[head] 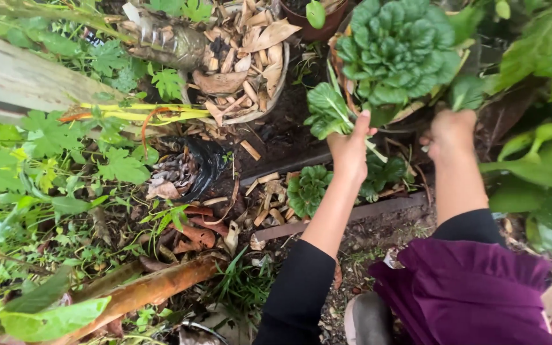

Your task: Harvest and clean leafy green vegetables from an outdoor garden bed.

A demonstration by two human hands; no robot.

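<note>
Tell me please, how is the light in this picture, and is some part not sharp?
Head view: soft, even daylight without hard shadows or glare; the leafy green plant is sharp, the left hand and right hand are slightly motion-soft, and the big leaves at the lower left edge are out of focus.

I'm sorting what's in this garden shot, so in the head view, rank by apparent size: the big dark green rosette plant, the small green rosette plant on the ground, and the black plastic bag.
1. Big dark green rosette plant
2. Black plastic bag and small green rosette plant: look alike, unranked.
</note>
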